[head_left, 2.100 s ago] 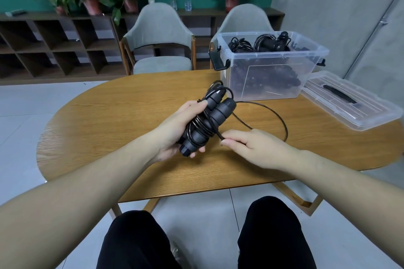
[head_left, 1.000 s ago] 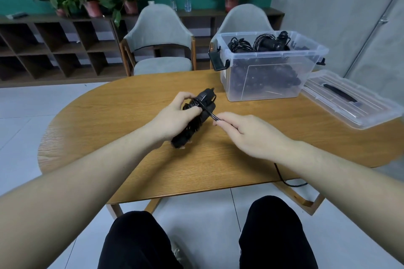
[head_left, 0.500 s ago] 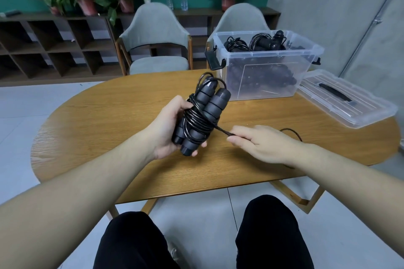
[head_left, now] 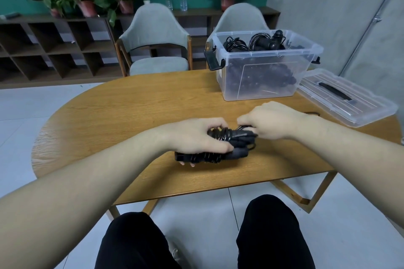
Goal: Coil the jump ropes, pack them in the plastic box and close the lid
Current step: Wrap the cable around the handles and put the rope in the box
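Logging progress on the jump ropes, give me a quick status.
Left hand grips jump rope; right hand pinches its cord. Plastic box open, ropes inside; lid beside it. Path to box unobstructed.

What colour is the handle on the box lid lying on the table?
Black, on the clear plastic lid; handle shows in the head view.

I'm looking down on an oval wooden table (head_left: 131, 116) with a light grain. On its far right part stands a clear plastic box (head_left: 262, 81), open on top, black latch on its left end (dark coiled jump ropes fill it to the rim). Just right of the box, its clear lid (head_left: 358, 105) lies flat with the black handle up, one corner overhanging the table edge. A bit of black cord (head_left: 312, 113) shows on the wood near the lid.
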